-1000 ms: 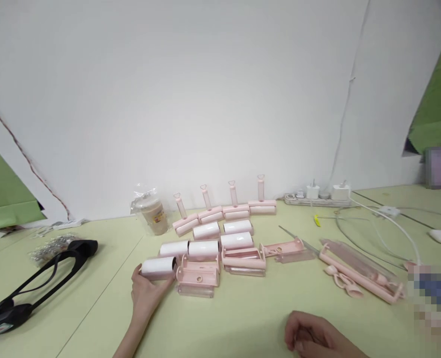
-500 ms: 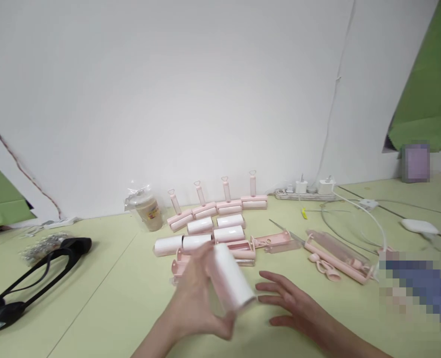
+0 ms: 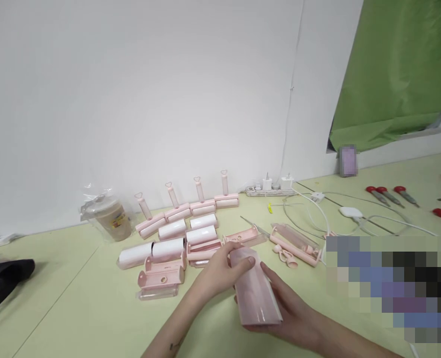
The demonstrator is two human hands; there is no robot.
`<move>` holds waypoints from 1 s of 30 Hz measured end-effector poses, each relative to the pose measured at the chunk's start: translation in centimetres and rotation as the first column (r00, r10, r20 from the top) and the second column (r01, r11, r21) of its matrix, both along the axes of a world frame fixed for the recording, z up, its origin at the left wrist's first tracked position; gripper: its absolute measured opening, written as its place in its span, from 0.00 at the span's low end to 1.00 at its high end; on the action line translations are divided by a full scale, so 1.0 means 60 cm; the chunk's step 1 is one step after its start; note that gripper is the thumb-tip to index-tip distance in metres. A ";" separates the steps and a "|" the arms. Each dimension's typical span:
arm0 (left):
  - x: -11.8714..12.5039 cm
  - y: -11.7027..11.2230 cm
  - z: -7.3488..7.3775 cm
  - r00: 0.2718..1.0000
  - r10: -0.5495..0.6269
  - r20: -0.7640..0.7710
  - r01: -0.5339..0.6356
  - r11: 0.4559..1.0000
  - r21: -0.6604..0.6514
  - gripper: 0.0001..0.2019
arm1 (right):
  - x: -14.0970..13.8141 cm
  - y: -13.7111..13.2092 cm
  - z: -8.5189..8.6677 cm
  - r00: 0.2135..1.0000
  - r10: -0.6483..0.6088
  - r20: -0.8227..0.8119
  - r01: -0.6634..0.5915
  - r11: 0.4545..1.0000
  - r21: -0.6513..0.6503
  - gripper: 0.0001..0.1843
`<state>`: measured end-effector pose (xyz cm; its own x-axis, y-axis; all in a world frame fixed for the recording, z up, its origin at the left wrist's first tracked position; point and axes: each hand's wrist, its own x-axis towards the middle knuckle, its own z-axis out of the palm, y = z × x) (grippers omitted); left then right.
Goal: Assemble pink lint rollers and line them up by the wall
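Both hands hold a sticky lint-roller refill roll with a glossy pinkish wrapper, tilted over the table's front. My left hand grips its upper end, the thumb across the front. My right hand wraps its right side and lower end, the fingers partly hidden behind it. A loose edge shows along the roll's right side. Just beyond lie several white refill rolls and open pink roller cases. Four-sided rows aside, several pink lint rollers with upright heart-topped handles stand by the wall.
A bagged drink cup stands at the left, a black strap-like object nearer me. Behind are a power strip and cables. To the right lie a pink case with small parts, a white adapter and red-handled tools.
The roll has turned so its pinkish side faces me. My right hand, apart and open before, has closed on it. The view has swung to the right.
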<state>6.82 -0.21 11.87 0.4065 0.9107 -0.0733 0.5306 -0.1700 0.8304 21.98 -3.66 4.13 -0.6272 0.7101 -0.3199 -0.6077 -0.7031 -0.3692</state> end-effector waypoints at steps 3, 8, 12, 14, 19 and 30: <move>-0.003 0.012 0.001 0.999 0.033 0.044 -0.033 0.999 0.002 0.16 | 0.000 -0.003 0.013 1.000 0.021 -0.014 -0.022 0.998 -0.062 0.26; -0.014 0.027 0.011 0.986 0.121 0.116 -0.132 0.986 0.097 0.12 | 0.002 0.001 0.013 1.000 0.004 -0.008 -0.005 0.987 -0.163 0.24; -0.023 0.031 0.014 0.965 0.118 0.235 -0.129 0.991 0.033 0.14 | 0.002 0.010 0.002 0.998 -0.044 -0.045 0.033 0.972 -0.231 0.21; -0.032 0.027 0.014 0.956 0.104 0.273 -0.114 0.993 0.018 0.17 | 0.003 0.016 0.000 0.994 -0.104 -0.045 0.089 0.965 -0.247 0.19; -0.071 -0.005 -0.023 0.984 0.082 0.158 -0.126 0.949 0.288 0.24 | 0.016 0.027 0.013 0.953 -0.302 -0.005 0.296 0.938 -0.182 0.17; -0.106 -0.033 -0.137 0.988 0.154 -0.024 -0.118 0.839 0.530 0.16 | 0.026 0.006 0.051 0.956 -0.283 0.073 0.276 0.957 0.093 0.16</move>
